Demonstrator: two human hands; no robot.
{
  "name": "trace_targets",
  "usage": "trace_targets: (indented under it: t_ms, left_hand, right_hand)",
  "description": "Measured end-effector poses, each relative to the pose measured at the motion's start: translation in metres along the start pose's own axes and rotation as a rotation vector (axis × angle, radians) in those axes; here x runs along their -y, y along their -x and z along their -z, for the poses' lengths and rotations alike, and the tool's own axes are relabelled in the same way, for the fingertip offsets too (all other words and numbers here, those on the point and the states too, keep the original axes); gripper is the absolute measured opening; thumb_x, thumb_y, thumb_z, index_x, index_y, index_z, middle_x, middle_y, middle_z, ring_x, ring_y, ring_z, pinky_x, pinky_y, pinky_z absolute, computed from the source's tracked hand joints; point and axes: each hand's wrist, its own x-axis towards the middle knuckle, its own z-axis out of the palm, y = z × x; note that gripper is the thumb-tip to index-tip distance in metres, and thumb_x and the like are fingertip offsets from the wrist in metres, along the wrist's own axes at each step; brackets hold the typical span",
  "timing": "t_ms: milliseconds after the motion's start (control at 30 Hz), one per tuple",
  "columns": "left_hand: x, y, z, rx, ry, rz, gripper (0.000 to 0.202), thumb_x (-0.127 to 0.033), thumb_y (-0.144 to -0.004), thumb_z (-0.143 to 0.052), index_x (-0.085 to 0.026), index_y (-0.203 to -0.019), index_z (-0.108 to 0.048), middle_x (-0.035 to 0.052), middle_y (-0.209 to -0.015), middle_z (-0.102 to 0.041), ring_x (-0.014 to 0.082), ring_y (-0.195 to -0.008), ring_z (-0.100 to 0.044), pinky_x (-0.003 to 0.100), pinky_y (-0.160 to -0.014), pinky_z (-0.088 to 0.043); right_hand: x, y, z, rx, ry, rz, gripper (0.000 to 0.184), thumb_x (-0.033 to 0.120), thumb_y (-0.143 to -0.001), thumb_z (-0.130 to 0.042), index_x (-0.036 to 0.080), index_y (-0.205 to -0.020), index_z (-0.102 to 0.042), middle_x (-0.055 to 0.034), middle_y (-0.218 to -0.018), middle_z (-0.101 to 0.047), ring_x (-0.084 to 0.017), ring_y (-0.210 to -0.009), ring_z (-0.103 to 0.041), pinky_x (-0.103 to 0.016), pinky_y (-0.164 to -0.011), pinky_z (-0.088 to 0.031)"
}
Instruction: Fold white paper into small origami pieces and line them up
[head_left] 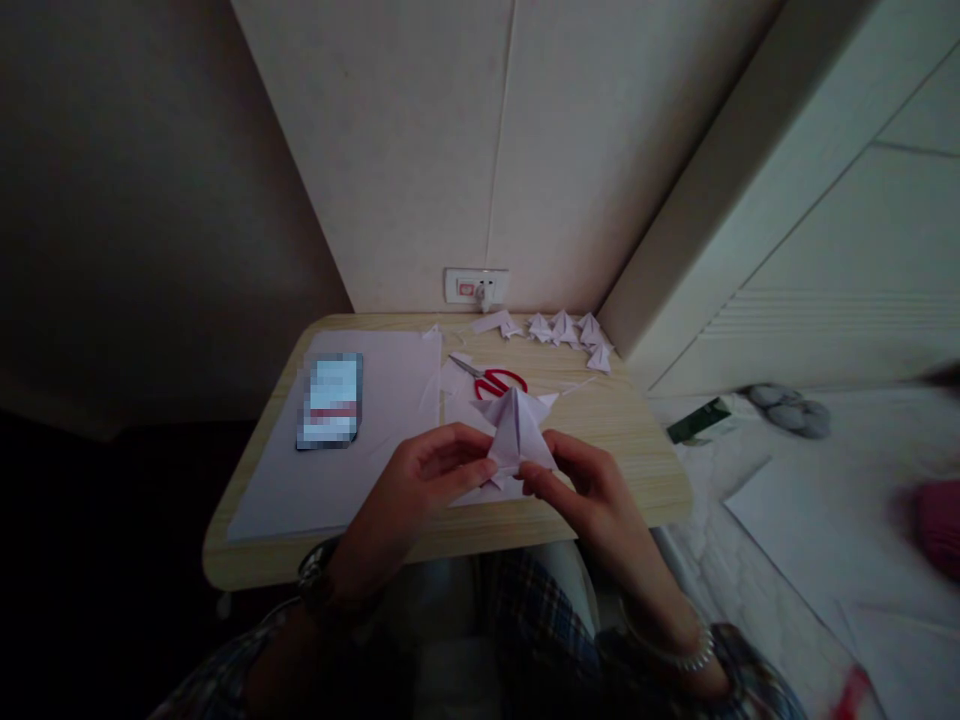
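Observation:
A white folded paper figure [519, 430], pointed at the top with flaps to either side, is held up over the front of the small table. My left hand [442, 470] pinches its lower left edge between thumb and fingers. From the other side, my right hand [577, 480] grips its lower right part, thumb on the front. Just behind the figure lie red-handled scissors [501, 382], their blades pointing to the back left. Some white paper [456, 375] lies flat under the scissors. The fingertips behind the paper are partly hidden.
Several folded paper pieces [562, 327] sit along the table's back right edge. On the left, a phone [330, 400] rests on a sheet stack [390, 380]. A wall socket [476, 287] holds a plug. To the right are a green-and-white box [701, 420] and paper sheets [817, 520].

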Motion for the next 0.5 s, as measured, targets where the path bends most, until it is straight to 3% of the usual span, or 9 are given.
trace_targets:
  t_ms: [500]
  left_hand:
    - [-0.013,0.005,0.007,0.062,-0.092,0.031,0.014,-0.013,-0.066,-0.073,-0.019,-0.079,-0.069,-0.0009,-0.08,-0.075,0.0155,-0.08,-0.068,0.025,-0.076,-0.052]
  right_hand:
    - [0.001,0.004,0.0,0.054,0.067,0.026,0.016,0.032,-0.084,-0.058,0.019,-0.076,-0.061,-0.0006,-0.072,-0.059,-0.015,-0.07,-0.052,-0.027,-0.066,-0.042]
